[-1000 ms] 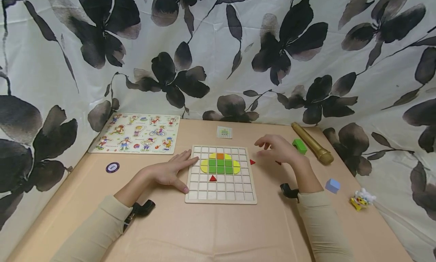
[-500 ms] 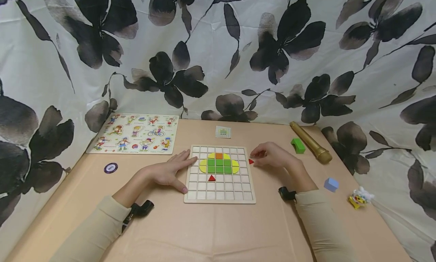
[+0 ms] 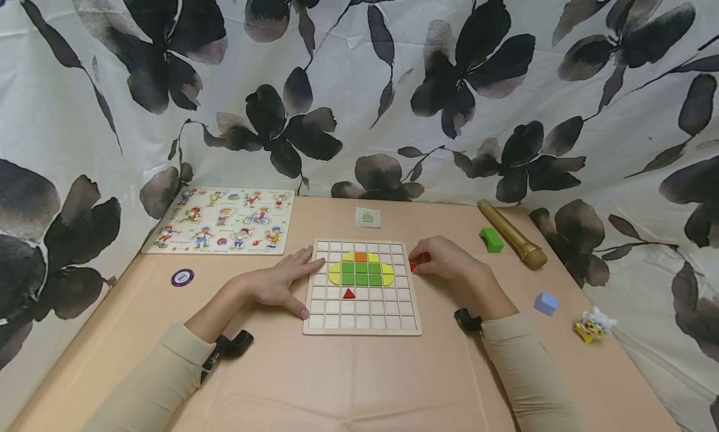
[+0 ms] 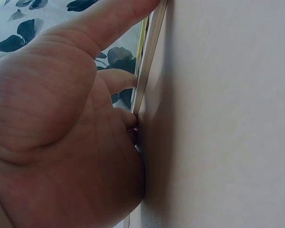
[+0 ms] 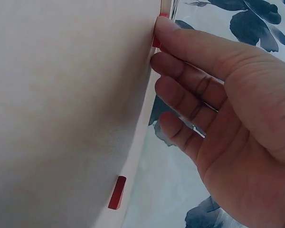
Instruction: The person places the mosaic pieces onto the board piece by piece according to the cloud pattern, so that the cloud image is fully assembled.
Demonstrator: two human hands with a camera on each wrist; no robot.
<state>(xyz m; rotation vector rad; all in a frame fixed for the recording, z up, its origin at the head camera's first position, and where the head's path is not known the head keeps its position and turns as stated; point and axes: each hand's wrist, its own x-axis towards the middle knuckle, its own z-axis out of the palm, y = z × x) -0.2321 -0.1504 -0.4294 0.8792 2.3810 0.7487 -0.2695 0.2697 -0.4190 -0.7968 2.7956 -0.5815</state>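
A white gridded puzzle board (image 3: pixel 362 323) lies flat on the table. On it, green squares (image 3: pixel 362 274), yellow curved pieces (image 3: pixel 334 274) and an orange square (image 3: pixel 360 257) form a rounded shape. A red triangle (image 3: pixel 349 293) sits a little lower. My left hand (image 3: pixel 275 286) rests at the board's left edge, fingers spread, thumb near the lower corner. Just off the right edge, my right hand (image 3: pixel 449 261) pinches another red triangle piece (image 5: pixel 156 42) between thumb and finger. A further red piece (image 5: pixel 117 193) lies on the table in the right wrist view; the hand hides it from the head view.
A small pattern card (image 3: pixel 367 217) lies behind the board. To the left are a picture board (image 3: pixel 224 223) and a round dark token (image 3: pixel 182 277). On the right are a gold stick (image 3: pixel 511 235), a green block (image 3: pixel 492 240), a blue block (image 3: pixel 546 303) and a small toy figure (image 3: pixel 594 326).
My right hand has moved left and down toward the board's right edge and now pinches the red triangle there. The left hand stays in place.
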